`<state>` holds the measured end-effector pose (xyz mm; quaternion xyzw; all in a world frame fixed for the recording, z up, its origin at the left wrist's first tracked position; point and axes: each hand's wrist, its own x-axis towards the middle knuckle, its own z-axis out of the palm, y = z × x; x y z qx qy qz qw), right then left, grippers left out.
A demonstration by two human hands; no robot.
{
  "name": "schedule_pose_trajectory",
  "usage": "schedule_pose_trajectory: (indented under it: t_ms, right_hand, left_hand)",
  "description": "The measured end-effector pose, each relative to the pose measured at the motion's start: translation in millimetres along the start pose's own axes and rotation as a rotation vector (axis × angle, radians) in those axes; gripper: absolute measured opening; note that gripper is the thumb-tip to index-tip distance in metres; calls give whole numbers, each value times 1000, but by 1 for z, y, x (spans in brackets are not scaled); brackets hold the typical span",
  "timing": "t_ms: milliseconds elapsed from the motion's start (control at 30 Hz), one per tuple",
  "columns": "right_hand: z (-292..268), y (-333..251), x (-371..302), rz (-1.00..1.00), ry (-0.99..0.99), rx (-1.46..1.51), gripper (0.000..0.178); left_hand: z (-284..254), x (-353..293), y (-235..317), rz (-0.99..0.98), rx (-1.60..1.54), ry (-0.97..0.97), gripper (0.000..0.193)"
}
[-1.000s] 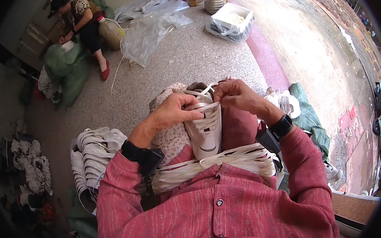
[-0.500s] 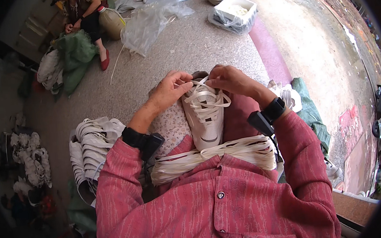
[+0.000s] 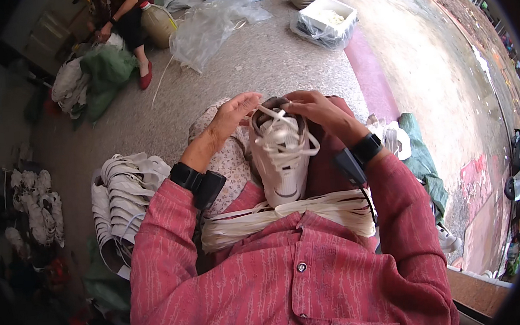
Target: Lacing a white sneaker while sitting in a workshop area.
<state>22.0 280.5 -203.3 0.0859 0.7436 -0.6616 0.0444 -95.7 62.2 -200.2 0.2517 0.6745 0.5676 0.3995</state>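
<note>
A white lace-up sneaker [image 3: 285, 182] rests on my lap, toe toward me. Its flat white shoelace [image 3: 282, 137] crosses the tongue in loose loops, blurred by motion. At the left of the shoe's opening, my left hand [image 3: 236, 115] has its fingertips closed at a strand of the lace. My right hand [image 3: 317, 108] is closed on the right side of the collar; whether lace is also in its fingers is hidden. A bundle of flat white laces [image 3: 331, 212] lies across my lap, between the toe and my shirt.
Stacked white shoe uppers [image 3: 131, 200] stand at my left, more white shoes [image 3: 34, 198] farther left. At right are white shoes [image 3: 392, 138] and a green sack [image 3: 421, 150]. Ahead lie plastic sheeting [image 3: 210, 35] and a white box [image 3: 331, 19]. Another person [image 3: 117, 15] sits far left.
My hands have moved slightly apart at the shoe's opening. The lace over the tongue has shifted and loosened, and the collar is more exposed. My right hand has moved onto the collar.
</note>
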Motion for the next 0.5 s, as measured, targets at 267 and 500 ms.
schedule_pose_trajectory:
  t_ms: [267,500]
  right_hand:
    - [-13,-12,-72,-318,-105,292,37]
    - [-39,21,-112,-398,-75,441,39]
  left_hand:
    - [11,4,-2,-229,52,-156,64]
    - [25,-14,22,-34,375,-123,67]
